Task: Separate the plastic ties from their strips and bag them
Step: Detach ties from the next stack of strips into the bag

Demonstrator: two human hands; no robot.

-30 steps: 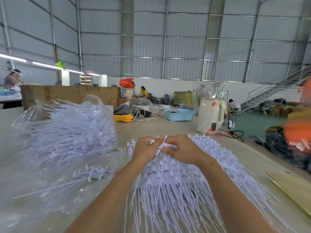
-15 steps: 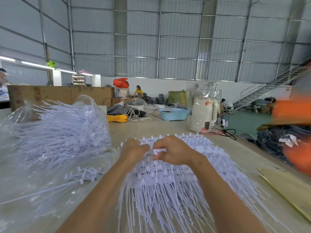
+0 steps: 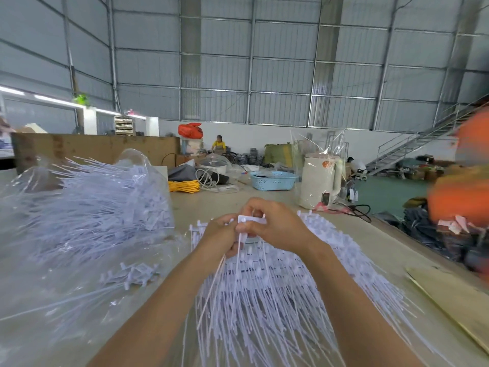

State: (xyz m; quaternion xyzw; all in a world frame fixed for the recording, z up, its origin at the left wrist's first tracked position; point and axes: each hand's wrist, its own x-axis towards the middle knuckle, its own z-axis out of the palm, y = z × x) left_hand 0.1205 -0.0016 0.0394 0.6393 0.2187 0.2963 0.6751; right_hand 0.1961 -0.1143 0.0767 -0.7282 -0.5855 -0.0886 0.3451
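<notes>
A fan of white plastic ties on their strips (image 3: 277,295) lies on the table in front of me, tails pointing toward me. My right hand (image 3: 275,223) pinches a white strip (image 3: 252,220) lifted above the pile. My left hand (image 3: 219,238) grips a few loosened ties (image 3: 219,266) that hang down from it. Both hands meet at the strip's left end. At the left stands a clear plastic bag (image 3: 87,205) stuffed with separated ties. A few broken strip pieces (image 3: 129,272) lie on plastic film beside it.
A cardboard sheet (image 3: 449,300) lies at the table's right edge. Farther back are a yellow cord coil (image 3: 184,185), a blue basket (image 3: 274,180) and a wrapped white appliance (image 3: 318,181). A person in orange (image 3: 465,181) is blurred at the right. A brown board (image 3: 100,148) stands behind the bag.
Both hands have lifted a strip off the pile and drawn it up; my left hand now holds several loose ties hanging below. The view has shifted slightly left.
</notes>
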